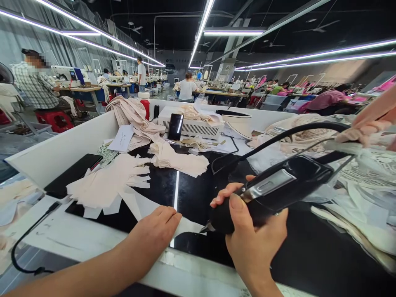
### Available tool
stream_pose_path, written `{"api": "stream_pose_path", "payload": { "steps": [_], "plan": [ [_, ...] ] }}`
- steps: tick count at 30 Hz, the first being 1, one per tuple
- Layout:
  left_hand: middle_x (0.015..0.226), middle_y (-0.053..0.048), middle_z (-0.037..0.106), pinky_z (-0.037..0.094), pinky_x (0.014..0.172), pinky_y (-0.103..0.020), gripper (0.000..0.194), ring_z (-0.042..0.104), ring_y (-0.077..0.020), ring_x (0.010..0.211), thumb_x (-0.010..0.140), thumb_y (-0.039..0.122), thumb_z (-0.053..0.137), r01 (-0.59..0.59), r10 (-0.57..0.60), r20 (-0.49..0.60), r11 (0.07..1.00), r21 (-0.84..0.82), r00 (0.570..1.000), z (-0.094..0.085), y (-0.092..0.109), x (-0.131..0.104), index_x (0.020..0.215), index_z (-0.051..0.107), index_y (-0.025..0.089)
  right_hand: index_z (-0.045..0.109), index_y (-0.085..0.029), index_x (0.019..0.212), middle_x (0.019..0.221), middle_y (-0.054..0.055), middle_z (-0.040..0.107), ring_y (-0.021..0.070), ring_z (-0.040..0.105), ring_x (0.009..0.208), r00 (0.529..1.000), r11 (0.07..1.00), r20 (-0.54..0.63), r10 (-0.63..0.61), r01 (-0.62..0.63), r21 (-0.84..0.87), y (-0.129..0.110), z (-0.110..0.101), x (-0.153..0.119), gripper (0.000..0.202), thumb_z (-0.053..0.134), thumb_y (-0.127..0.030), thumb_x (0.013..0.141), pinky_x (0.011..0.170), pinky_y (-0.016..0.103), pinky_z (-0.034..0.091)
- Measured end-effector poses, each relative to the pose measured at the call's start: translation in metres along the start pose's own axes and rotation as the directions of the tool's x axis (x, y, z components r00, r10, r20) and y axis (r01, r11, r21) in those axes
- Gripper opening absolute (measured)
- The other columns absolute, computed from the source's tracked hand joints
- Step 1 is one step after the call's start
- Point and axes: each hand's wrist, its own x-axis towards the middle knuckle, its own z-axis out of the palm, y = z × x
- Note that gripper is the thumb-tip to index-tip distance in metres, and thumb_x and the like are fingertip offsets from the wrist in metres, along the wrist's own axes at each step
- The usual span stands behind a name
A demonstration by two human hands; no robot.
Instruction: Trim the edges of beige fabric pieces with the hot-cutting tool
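Observation:
My right hand (252, 235) is wrapped round a black handheld power tool (275, 194) with a silver lever and a pointed metal tip. The tip touches the narrow right end of a white fabric piece (189, 227) on the black work surface (198, 194). My left hand (154, 231) presses on that piece, its fingers together and bent, fingertips hidden. Just beyond lies a fanned stack of pale cut pieces (108, 181), with another pale stack (179, 159) farther back. A thick black cable (287, 128) runs from the tool's rear end.
A white vented box (192, 128) stands at the back with a phone (175, 126) leaning on it. To the left are a dark flat device (74, 175) and a white side panel (62, 148). Lace and fabric (361, 206) pile up on the right. Co-workers sit beyond.

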Motion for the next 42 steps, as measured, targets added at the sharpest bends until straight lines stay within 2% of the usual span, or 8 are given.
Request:
{"api": "stream_pose_path", "payload": {
  "steps": [12, 17, 19, 20, 23, 26, 31, 42],
  "plan": [
    [0.113, -0.006, 0.069, 0.058, 0.093, -0.03, 0.028, 0.069, -0.0205, 0.103, 0.099, -0.003, 0.052, -0.061, 0.06, -0.105, 0.998, -0.004, 0.993, 0.012, -0.011, -0.005, 0.114, 0.06, 0.019, 0.062, -0.024, 0.117, 0.082, -0.002, 0.071, 0.0167, 0.066, 0.06, 0.999, 0.999, -0.021, -0.024, 0.024, -0.022, -0.005, 0.002, -0.007, 0.044, 0.089, -0.036, 0.084, 0.055, 0.033, 0.059],
    [0.109, -0.009, 0.069, 0.058, 0.085, -0.032, 0.017, 0.068, -0.0222, 0.097, 0.104, 0.003, 0.051, -0.111, 0.13, -0.119, 0.981, 0.158, 0.984, 0.012, -0.005, -0.002, 0.108, 0.063, 0.015, 0.062, -0.024, 0.115, 0.082, -0.002, 0.072, 0.0167, 0.066, 0.06, 0.999, 0.999, -0.027, -0.031, 0.031, -0.016, -0.006, 0.001, -0.009, 0.043, 0.089, -0.035, 0.084, 0.056, 0.033, 0.059],
    [0.102, -0.008, 0.07, 0.057, 0.077, -0.032, 0.009, 0.068, -0.0223, 0.089, 0.108, 0.015, 0.056, -0.118, 0.145, -0.108, 0.967, 0.226, 0.983, 0.011, 0.001, 0.0, 0.106, 0.065, 0.014, 0.063, -0.024, 0.115, 0.081, -0.003, 0.072, 0.0166, 0.066, 0.06, 0.999, 1.0, -0.03, -0.024, 0.024, -0.015, -0.007, 0.001, -0.01, 0.042, 0.089, -0.034, 0.084, 0.056, 0.033, 0.059],
    [0.1, -0.007, 0.07, 0.057, 0.075, -0.032, 0.012, 0.068, -0.0223, 0.087, 0.109, 0.025, 0.061, -0.109, 0.138, -0.111, 0.966, 0.236, 0.984, 0.011, 0.004, 0.001, 0.109, 0.066, 0.014, 0.063, -0.025, 0.115, 0.081, -0.003, 0.072, 0.0166, 0.066, 0.06, 0.999, 1.0, -0.033, -0.02, 0.02, -0.016, -0.007, 0.002, -0.01, 0.042, 0.089, -0.034, 0.084, 0.055, 0.032, 0.058],
    [0.108, -0.009, 0.073, 0.058, 0.082, -0.034, 0.053, 0.07, -0.0249, 0.095, 0.099, 0.057, 0.076, -0.059, 0.09, -0.148, 0.978, 0.201, 0.985, 0.012, 0.014, 0.0, 0.129, 0.064, 0.016, 0.063, -0.025, 0.115, 0.081, -0.003, 0.072, 0.0163, 0.066, 0.06, 0.999, 1.0, -0.035, -0.013, 0.012, -0.019, -0.008, 0.003, -0.01, 0.043, 0.09, -0.035, 0.083, 0.055, 0.032, 0.059],
    [0.123, -0.015, 0.072, 0.058, 0.095, -0.043, 0.075, 0.069, -0.031, 0.112, 0.091, 0.074, 0.074, -0.042, 0.073, -0.157, 0.98, 0.193, 0.985, 0.017, 0.022, -0.002, 0.14, 0.061, 0.019, 0.063, -0.026, 0.116, 0.08, -0.004, 0.072, 0.0156, 0.066, 0.06, 0.999, 1.0, -0.043, -0.001, 0.0, -0.022, -0.009, 0.003, -0.011, 0.046, 0.091, -0.038, 0.082, 0.057, 0.032, 0.06],
    [0.131, -0.019, 0.071, 0.055, 0.104, -0.05, 0.075, 0.066, -0.035, 0.124, 0.096, 0.076, 0.063, -0.029, 0.051, -0.11, 0.981, 0.192, 0.993, 0.027, 0.027, -0.005, 0.147, 0.059, 0.02, 0.063, -0.027, 0.115, 0.079, -0.005, 0.071, 0.0165, 0.066, 0.06, 0.999, 1.0, -0.048, 0.024, -0.025, -0.017, -0.011, 0.004, -0.006, 0.047, 0.091, -0.04, 0.08, 0.057, 0.033, 0.059],
    [0.125, -0.018, 0.074, 0.057, 0.102, -0.046, 0.084, 0.07, -0.0343, 0.119, 0.088, 0.081, 0.07, -0.026, 0.078, -0.229, 0.975, 0.219, 0.97, 0.032, 0.028, -0.006, 0.142, 0.064, 0.017, 0.06, -0.026, 0.112, 0.077, -0.006, 0.068, 0.0149, 0.063, 0.059, 0.999, 0.997, 0.036, 0.022, -0.024, 0.075, 0.01, 0.025, 0.006, 0.042, 0.087, -0.042, 0.083, 0.059, 0.033, 0.057]
  ]
}}
